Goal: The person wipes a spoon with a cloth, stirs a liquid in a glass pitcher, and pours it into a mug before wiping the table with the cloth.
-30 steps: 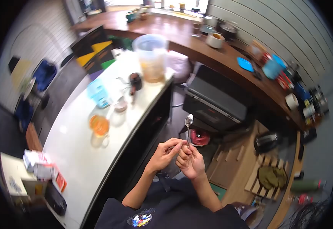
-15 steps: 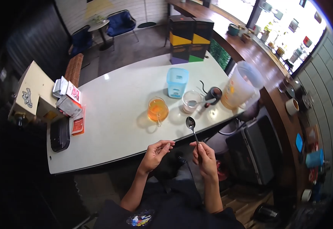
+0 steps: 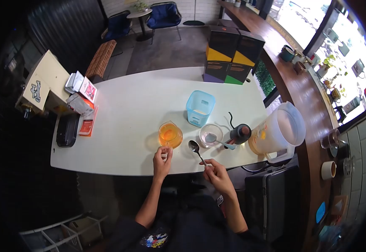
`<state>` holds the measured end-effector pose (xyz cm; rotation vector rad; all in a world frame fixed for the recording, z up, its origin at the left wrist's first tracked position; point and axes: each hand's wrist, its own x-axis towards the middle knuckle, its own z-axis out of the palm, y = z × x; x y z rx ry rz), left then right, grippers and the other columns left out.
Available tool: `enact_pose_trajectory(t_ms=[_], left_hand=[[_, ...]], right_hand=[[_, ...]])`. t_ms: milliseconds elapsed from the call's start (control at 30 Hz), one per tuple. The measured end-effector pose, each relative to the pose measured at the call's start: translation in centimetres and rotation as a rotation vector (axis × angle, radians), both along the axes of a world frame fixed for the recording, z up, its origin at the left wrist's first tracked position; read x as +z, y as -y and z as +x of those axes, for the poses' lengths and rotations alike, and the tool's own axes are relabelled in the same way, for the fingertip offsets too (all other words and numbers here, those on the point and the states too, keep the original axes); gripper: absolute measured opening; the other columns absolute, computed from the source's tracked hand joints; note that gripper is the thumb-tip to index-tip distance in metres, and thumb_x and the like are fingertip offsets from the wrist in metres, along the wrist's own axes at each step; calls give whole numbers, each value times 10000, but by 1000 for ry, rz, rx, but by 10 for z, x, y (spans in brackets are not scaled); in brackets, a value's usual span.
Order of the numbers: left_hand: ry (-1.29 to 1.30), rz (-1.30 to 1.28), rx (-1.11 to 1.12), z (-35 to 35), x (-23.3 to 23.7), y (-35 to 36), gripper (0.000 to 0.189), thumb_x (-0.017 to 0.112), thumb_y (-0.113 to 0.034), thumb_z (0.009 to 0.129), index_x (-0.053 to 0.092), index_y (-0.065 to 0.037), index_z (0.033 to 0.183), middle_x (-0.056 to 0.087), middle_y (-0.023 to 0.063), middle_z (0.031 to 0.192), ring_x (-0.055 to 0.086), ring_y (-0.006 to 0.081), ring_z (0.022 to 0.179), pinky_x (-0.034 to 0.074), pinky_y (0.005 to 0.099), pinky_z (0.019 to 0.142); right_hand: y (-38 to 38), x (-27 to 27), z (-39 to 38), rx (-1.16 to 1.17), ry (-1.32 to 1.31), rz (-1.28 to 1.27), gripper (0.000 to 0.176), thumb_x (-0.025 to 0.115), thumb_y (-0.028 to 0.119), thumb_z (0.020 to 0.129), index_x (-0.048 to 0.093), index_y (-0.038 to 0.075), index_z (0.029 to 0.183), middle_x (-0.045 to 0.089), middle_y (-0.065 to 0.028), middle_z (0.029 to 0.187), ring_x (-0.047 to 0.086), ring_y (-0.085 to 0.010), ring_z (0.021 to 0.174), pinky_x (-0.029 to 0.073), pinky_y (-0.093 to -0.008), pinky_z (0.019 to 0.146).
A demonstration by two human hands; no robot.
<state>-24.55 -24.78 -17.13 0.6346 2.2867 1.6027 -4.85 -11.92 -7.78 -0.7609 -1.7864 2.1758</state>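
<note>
My left hand [image 3: 162, 163] is closed at the handle of a clear glass jug [image 3: 170, 135] with amber liquid in it, standing on the white table. A metal spoon [image 3: 194, 148] is held in my right hand [image 3: 217, 176], its bowl tipped up and pointing away from me, just right of the jug. Beyond the spoon stands a clear glass cup [image 3: 210, 131] with a light-handled spoon [image 3: 225, 143] leaning in it. Behind these sits a light-blue plastic container [image 3: 200, 110]. To the right is a small dark gooseneck kettle [image 3: 240, 133].
A large translucent pitcher [image 3: 271, 130] stands at the table's right end. Stacked dark boxes [image 3: 233, 52] rise at the far edge. Packets [image 3: 82, 94], a black device [image 3: 68, 131] and a cream-coloured machine [image 3: 44, 84] occupy the left end. A wooden counter [image 3: 292, 80] runs along the right.
My left hand has moved forward from the table's front edge and taken hold of the jug's handle. My right hand has carried the spoon closer to the jug. The view has shifted.
</note>
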Motion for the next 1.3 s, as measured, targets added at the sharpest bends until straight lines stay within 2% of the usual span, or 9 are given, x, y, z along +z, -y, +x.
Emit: enact_pose_trajectory(t_ms=[67,233,333,433,467,567,933,1100,1300], left_hand=[[-40,1,-24,1,2,-3,289,626,-257,978,658,15,884,623,45,851,595,132,820,490,301,724],[48,161,-93,-4,-7,3,312,535,-266,1026,614,5,893,645,66,824,572,147,781,478,301,714],[115,212,-128,-15,-10,11,365,457,-279,1062,584,6,873,612,40,798,543,114,755,465,276,728],[108,209,-110,-28,-13,23,383,428,-292,1073,572,1,872,591,24,790,534,98,753,459,262,737],[128,226,-111,-34,-13,26,379,434,-297,1071,572,-3,875,586,21,791,536,96,757,460,258,738],[204,198,-161,-46,3,30,376,433,-296,1072,560,-8,865,575,16,792,527,90,753,459,259,734],[293,33,-539,-94,5,40,429,441,-366,1062,553,0,868,532,2,748,450,79,697,383,257,627],[441,74,-653,-110,14,38,400,449,-329,1065,557,23,907,556,25,777,513,97,746,478,262,737],[459,2,-755,-127,20,37,361,443,-310,1064,541,-1,908,491,-8,800,445,79,766,433,254,737]], right_hand=[[-5,-1,-9,-28,44,155,169,488,108,1019,603,-14,1040,469,33,618,396,-39,571,304,-228,523],[-19,13,-39,-40,82,383,158,560,107,984,621,-35,949,495,-13,590,421,-56,552,341,-252,514],[-22,19,-66,-168,69,722,128,671,84,889,650,-29,832,577,-175,586,558,-269,484,430,-351,514],[-21,21,-89,-133,20,795,119,681,77,875,648,-17,810,594,-175,593,602,-306,503,446,-365,510],[-19,17,-97,-169,-1,866,164,706,94,869,649,-17,763,566,-113,537,538,-190,436,415,-294,479],[-18,4,-116,-145,-25,980,154,716,105,858,659,-7,768,589,-129,551,579,-220,450,432,-309,480],[6,5,-158,-199,121,875,117,669,8,864,718,-21,966,655,-141,744,628,-217,583,479,-316,561],[18,-5,-157,-302,159,929,130,679,-10,841,725,-8,962,666,-129,799,634,-209,621,479,-316,564],[33,-13,-172,-420,215,1028,144,693,-16,823,722,-13,963,613,-126,749,590,-239,584,461,-339,553]])
